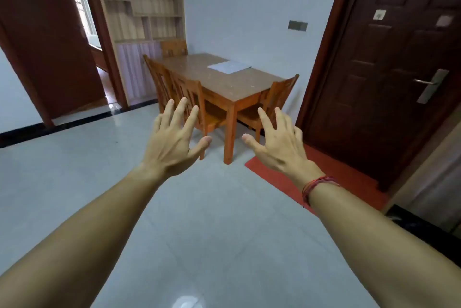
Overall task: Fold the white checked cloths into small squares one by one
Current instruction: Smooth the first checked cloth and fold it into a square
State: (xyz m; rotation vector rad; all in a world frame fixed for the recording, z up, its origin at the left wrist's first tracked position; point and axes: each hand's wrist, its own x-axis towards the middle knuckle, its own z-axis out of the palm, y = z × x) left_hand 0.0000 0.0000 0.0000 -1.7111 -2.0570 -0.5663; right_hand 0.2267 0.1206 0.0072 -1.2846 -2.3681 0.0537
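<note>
Both arms are extended forward at chest height over the pale tiled floor [199, 208], well short of the work surface. The left hand [172, 143] is held palm down with fingers spread wide and nothing in it; the right hand [277, 143] is likewise splayed and empty, a red thread bracelet [316, 186] being noted at its wrist. A wooden table [224, 83] stands across the room against the far wall, with wooden chairs [189, 100] tucked along its left side and one at its right end. The white checked cloth [229, 66] is seen lying flat on the far right part of the tabletop, near the wall edge and well apart from both hands. It appears as a single pale sheet or a flat stack; the check pattern and the number of layers cannot be resolved at this range. Its outline is roughly rectangular, with the long axis judged to run along the table's length, from near left to far right in the view, one corner pointing toward the camera. No folded squares are visible anywhere on the table. The task is therefore judged not yet begun: no cloth has been grasped, and every fold remains to be made. A red mat [299, 178] lies before the dark door [399, 70] at right.
</note>
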